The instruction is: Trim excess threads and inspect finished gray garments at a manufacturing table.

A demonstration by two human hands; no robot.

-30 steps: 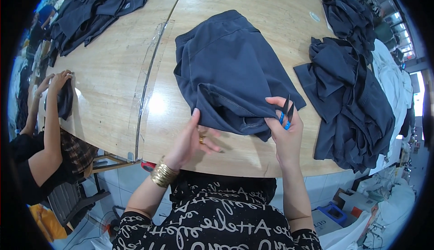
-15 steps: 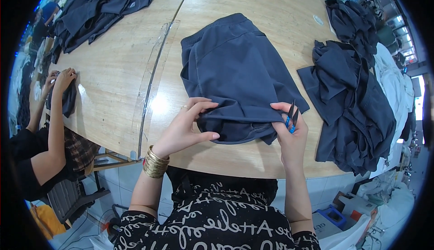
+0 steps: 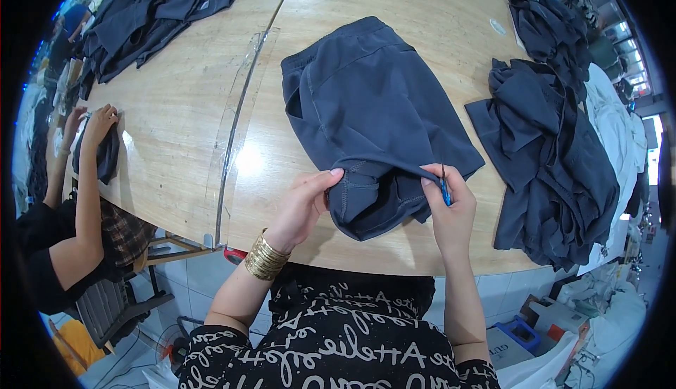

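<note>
A dark navy garment (image 3: pixel 373 114) lies flat on the wooden table (image 3: pixel 176 128), its near hem lifted at the table's front edge. The left hand (image 3: pixel 304 206) pinches that hem from the left, fingers closed on the fabric. The right hand (image 3: pixel 451 209) grips the hem's other side, and it also holds a small blue tool (image 3: pixel 445 192) (too small to tell its kind) against the cloth.

To the right, a heap of dark garments (image 3: pixel 549 157) sits on the table, well apart from the hands. Another pile of dark clothes (image 3: pixel 151 9) lies at the far left.

At the left edge, a co-worker's hand (image 3: pixel 98 123) rests on a dark piece of cloth (image 3: pixel 107 157).

Below the table's right side stands a small blue-rimmed box (image 3: pixel 517 336); its contents cannot be made out.
</note>
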